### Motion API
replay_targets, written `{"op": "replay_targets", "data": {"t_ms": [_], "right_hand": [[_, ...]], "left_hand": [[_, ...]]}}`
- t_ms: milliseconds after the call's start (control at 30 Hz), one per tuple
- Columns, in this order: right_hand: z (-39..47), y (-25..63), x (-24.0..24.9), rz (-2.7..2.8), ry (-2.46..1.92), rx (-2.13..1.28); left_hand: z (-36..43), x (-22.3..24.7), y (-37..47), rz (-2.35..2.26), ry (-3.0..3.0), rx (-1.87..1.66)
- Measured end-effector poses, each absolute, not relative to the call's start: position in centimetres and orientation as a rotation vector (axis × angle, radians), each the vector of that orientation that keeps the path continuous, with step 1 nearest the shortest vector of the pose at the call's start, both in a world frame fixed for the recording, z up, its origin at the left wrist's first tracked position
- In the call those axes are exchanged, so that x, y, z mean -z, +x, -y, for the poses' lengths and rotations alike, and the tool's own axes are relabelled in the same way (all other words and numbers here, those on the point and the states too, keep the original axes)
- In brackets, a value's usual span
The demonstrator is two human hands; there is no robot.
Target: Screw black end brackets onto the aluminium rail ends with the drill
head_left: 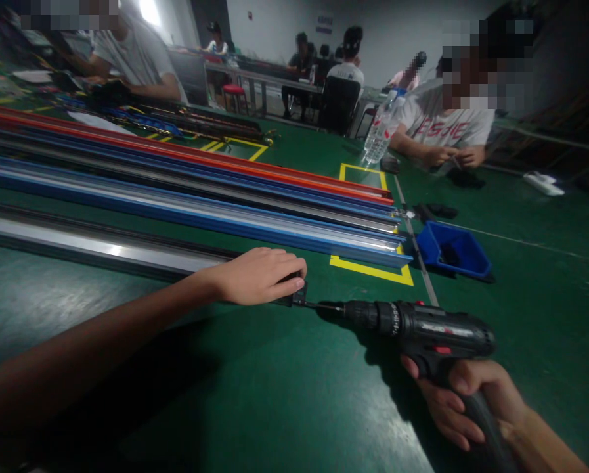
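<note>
My right hand (466, 394) is wrapped round the grip of a black cordless drill (422, 328) with red details. Its long thin bit (326, 307) points left and meets the black end piece (299, 293) of a black and silver metal profile (102, 243). Over that end of the profile lies my left hand (262, 276), its fingers curled down round it and holding it on the green table. The underside of the left hand and the exact spot where the bit touches are hard to make out.
Blue, black and orange-red profiles (225, 207) lie side by side beyond my hands. A blue bin (454, 249) with dark contents stands at right, beyond the drill. Plastic bottles (380, 131) stand farther back. One person (446, 125) sits across the table, another (131, 59) at the far left.
</note>
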State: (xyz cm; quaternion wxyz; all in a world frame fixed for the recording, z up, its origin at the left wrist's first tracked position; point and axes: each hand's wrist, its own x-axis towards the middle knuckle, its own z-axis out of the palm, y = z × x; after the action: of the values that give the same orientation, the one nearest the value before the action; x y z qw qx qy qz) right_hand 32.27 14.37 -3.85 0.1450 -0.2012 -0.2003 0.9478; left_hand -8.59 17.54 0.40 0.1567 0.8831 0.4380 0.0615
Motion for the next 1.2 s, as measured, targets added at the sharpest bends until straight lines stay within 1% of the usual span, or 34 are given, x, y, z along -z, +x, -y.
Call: {"op": "replay_targets", "data": {"t_ms": [400,600,867,1200], "right_hand": [[-14.2,32.2,3.9,0.613,-0.747,-2.698],[-14.2,32.2,3.9,0.614,-0.699,-2.708],[-13.9,32.7,4.6,0.639,-0.783,-2.656],[-13.4,32.4,4.5,0.63,-0.728,-2.666]], "left_hand": [[-17.5,-0.3,-8.5,-1.243,2.542,-0.222],[-17.5,-0.3,-8.5,-1.232,2.559,-0.221],[-17.5,-0.6,-8.5,-1.229,2.547,-0.225],[-17.5,-0.5,-8.4,-1.224,2.544,-0.242]]}}
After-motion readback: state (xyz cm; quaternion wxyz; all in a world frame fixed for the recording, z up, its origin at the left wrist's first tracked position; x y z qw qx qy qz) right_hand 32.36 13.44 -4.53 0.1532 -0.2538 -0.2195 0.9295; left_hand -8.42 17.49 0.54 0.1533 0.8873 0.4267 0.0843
